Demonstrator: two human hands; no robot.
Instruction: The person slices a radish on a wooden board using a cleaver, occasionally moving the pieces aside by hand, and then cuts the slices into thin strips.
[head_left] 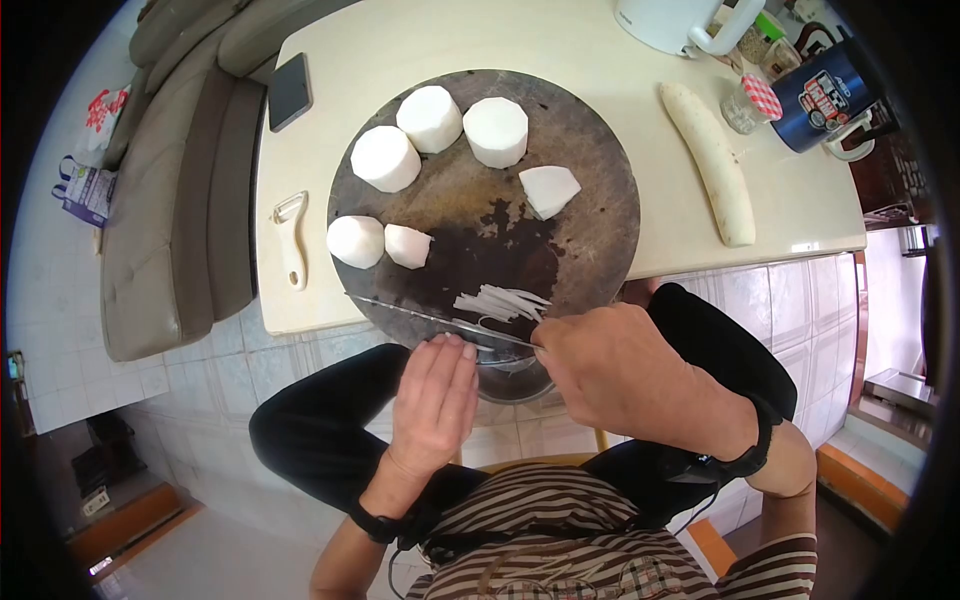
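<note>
My right hand [615, 370] is wrapped round the handle of a knife [440, 320], whose blade points left across the near edge of a round dark cutting board [590, 225]. Just below the blade, my left hand [438, 390] has its fingers pressed together over a pale piece, mostly hidden. Beyond the blade lies a small pile of white strips [502, 302]. Thick white chunks rest farther back on the board, one at the left [385, 158], and cut smaller pieces, one at the right [549, 190].
The pale table holds a phone [291, 93], a peeler [291, 240], a long pale root [710, 165], a jar [750, 105], a blue flask [822, 98] and a white kettle [665, 22]. A metal bowl [515, 385] shows below the board. A sofa [165, 220] stands left.
</note>
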